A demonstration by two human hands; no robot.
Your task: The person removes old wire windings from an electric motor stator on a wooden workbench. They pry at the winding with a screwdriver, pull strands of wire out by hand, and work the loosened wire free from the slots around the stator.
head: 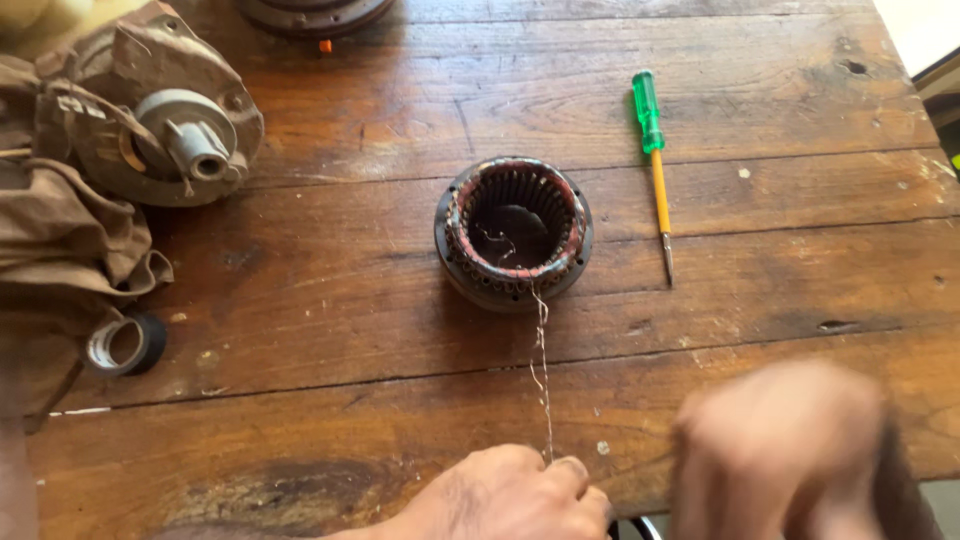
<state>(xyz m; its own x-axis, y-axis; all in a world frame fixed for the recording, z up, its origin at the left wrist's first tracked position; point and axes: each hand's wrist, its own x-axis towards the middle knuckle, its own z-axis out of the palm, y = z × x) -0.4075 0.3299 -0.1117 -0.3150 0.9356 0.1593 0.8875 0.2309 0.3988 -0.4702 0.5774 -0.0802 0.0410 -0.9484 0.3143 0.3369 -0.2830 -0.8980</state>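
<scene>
Thin copper winding wire (541, 360) stretched taut from the motor stator (513, 232) straight down to the left hand (510, 495). Pinched at the near end between left fingers (572, 468), closed tight on the strand; likely held under tension to keep it straight and free of kinks. Stator sitting open end up on the table (760, 290), well beyond the fingertips, slots and reddish winding heads showing round the rim; wire leaving from its near edge.

Right hand (790, 450) just right of the left, badly motion-blurred. Cannot tell whether those fingers are open or closed, or holding anything. Dark rounded object at the frame's bottom edge between the two hands, too cut off to identify.

Beyond the stator and right of the wire line: screwdriver with green handle and yellow shank (655, 160), lying flat, tip pointing toward the near edge, within reach but apart from both hands.

Far left of the fingers: roll of black tape (126, 343), brown cloth (60, 240), and a grey motor end housing with shaft stub (180, 125) resting partly on the cloth. Another round part (312, 15) cut off at the top edge.
</scene>
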